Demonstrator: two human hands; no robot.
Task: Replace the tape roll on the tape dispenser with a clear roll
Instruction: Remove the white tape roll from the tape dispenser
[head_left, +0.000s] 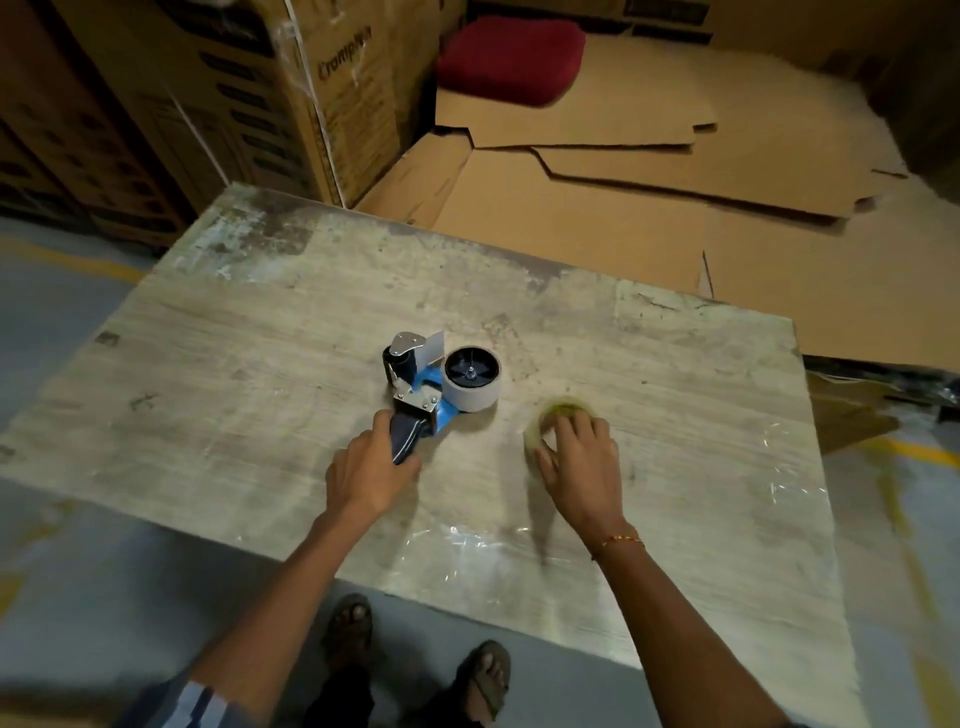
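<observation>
A blue and metal tape dispenser lies on its side in the middle of the worn table. A whitish tape roll sits on its black hub. My left hand is closed around the dispenser's dark handle. To the right, a clear roll with a greenish core rests on the table, blurred. My right hand lies over it with fingers curled around its near side.
Flattened cardboard sheets lie beyond the table's far edge, with a red cushion behind them. Stacked printed cartons stand at the far left. My sandalled feet are below the table's near edge.
</observation>
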